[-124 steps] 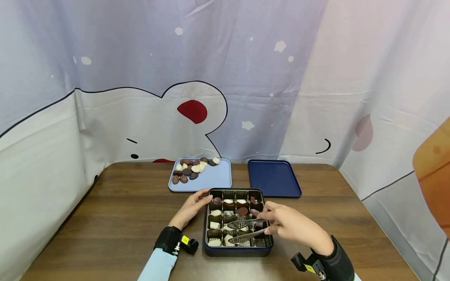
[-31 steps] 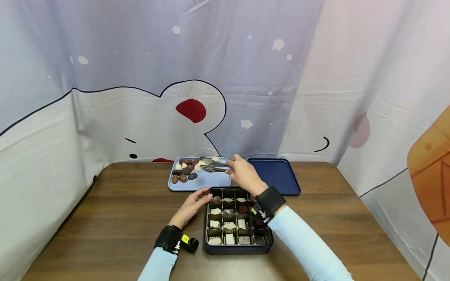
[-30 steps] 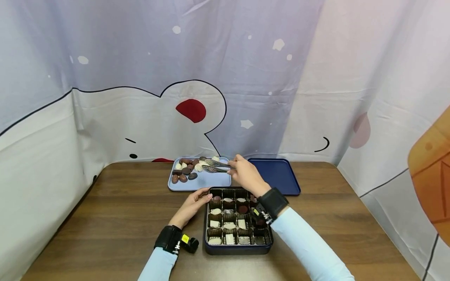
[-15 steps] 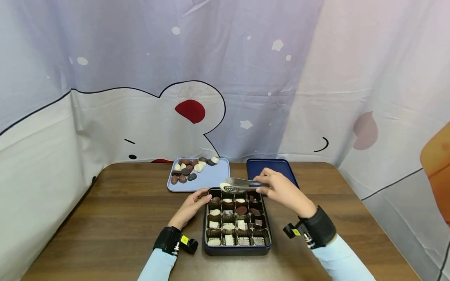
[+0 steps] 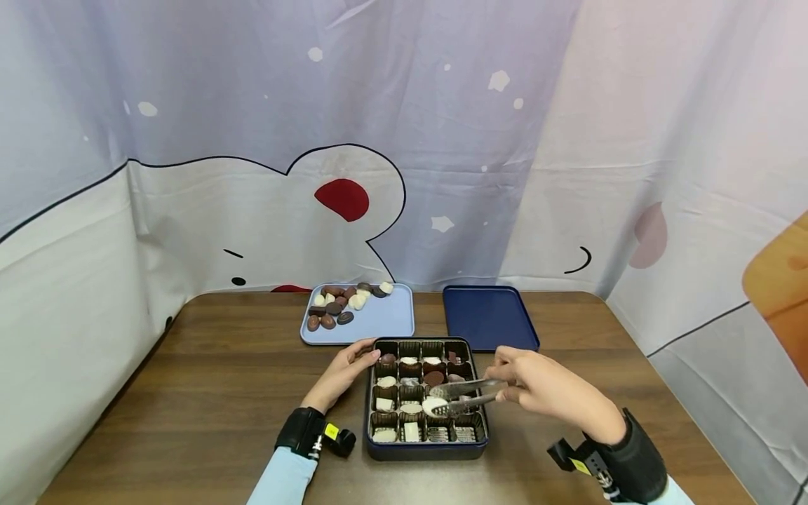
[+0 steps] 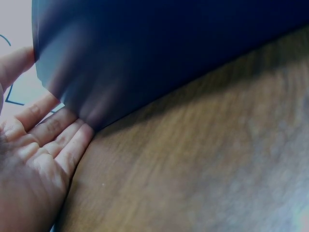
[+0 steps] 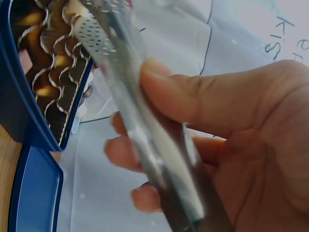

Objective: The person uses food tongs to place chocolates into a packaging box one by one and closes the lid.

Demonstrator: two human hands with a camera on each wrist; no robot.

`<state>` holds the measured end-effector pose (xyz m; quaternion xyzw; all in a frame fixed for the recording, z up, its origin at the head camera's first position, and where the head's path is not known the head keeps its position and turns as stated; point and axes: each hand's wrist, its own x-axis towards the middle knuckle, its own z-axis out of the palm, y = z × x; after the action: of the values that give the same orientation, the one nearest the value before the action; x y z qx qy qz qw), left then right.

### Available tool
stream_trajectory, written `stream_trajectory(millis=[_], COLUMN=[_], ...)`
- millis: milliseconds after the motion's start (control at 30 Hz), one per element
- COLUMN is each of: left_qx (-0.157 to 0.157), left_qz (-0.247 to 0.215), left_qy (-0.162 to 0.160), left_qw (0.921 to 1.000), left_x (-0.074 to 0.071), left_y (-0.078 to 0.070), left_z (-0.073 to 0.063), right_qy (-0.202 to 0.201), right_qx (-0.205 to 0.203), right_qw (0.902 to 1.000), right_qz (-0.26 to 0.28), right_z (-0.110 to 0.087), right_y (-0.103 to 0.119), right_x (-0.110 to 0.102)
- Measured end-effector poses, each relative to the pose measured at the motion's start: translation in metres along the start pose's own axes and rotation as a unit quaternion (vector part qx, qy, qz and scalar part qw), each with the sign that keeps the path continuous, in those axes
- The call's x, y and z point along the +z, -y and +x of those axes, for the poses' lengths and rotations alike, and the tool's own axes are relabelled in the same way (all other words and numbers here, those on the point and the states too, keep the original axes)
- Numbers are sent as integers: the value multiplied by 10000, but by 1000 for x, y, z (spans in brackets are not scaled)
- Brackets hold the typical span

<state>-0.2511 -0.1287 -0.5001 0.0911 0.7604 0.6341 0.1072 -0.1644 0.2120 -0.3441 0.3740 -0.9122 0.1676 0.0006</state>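
In the head view, a dark navy box (image 5: 427, 452) with a divided plastic insert stands in front of me, chocolates in most compartments. My right hand (image 5: 543, 386) holds metal tongs (image 5: 475, 402) with perforated tips. Between the tips is a white chocolate (image 5: 433, 406), low over the second row from the front; I cannot tell whether it touches the insert. The right wrist view shows thumb and fingers closed around the tongs (image 7: 159, 140). My left hand (image 5: 341, 373) rests at the box's back left corner; in the left wrist view its fairly straight fingers (image 6: 72, 150) touch the wall.
Behind the box, a light blue tray (image 5: 388, 324) carries several brown, dark and white chocolates (image 5: 333, 308) toward its left. Right of it lies a dark blue tray or lid (image 5: 491, 319). A patterned curtain (image 5: 467, 175) hangs behind the wooden table (image 5: 233, 393).
My right hand has moved from the light blue tray back to the box, a white chocolate now in the tongs. The tongs then came down toward the compartments. My left hand stayed put.
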Motion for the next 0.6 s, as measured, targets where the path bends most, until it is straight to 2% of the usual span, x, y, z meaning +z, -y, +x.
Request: stream_trajectory(millis=[167, 400, 600], left_qx=[-25, -14, 7], left_qz=[-45, -64, -79], left_qy=[30, 22, 27], left_qw=[10000, 10000, 10000], left_x=[0, 0, 0], left_y=[-2, -3, -4], left_z=[-1, -3, -3], right_qy=[132, 283, 255], right_qx=[-30, 354, 400], right_qw=[9998, 9987, 9982], right_qz=[-116, 219, 375], right_z=[-7, -12, -8], right_y=[7, 7, 6], right_x=[3, 1, -2])
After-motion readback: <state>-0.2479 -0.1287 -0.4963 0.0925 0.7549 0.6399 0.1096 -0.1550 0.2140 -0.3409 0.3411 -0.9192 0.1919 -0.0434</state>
